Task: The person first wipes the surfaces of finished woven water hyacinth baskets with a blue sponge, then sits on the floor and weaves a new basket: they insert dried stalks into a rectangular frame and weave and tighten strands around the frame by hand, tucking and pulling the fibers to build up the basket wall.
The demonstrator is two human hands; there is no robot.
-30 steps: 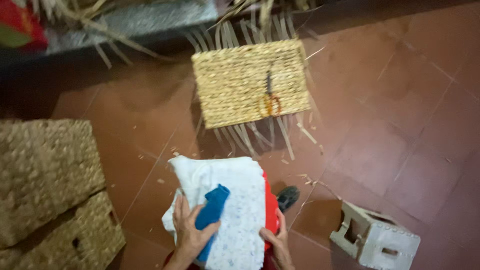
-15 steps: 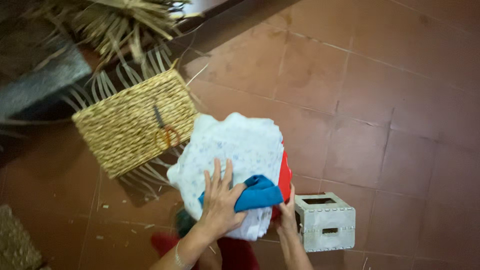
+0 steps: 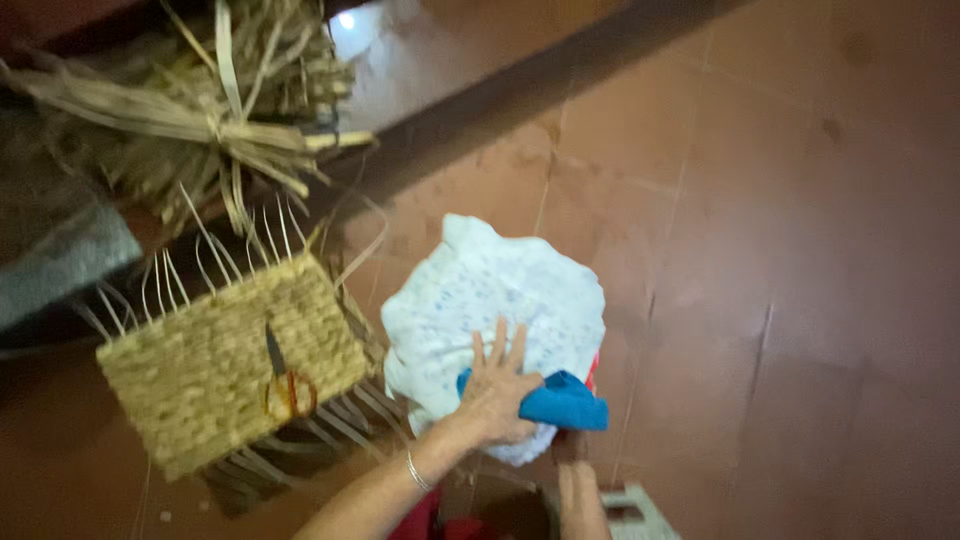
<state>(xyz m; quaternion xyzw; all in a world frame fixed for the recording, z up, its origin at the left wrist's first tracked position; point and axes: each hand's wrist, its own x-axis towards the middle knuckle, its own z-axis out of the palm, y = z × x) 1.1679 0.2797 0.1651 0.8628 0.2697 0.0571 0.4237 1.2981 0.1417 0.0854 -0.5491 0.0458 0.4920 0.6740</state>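
My left hand lies flat on a white patterned cloth bundle, fingers spread, pressing on it and on a blue cloth at its lower edge. A strip of red shows under the white cloth on the right. My right hand reaches up from below, its fingers hidden beneath the blue cloth and the bundle, supporting them. A thin bracelet circles my left wrist.
A woven straw mat with loose ends lies on the red tile floor at left, scissors with orange handles on top. Bundled dry straw sits at upper left. A white box is at the bottom edge.
The view has swung right and closer. The woven mat has shifted left in the picture, the bundle has stayed in both hands, and the white box has slid to the bottom edge.
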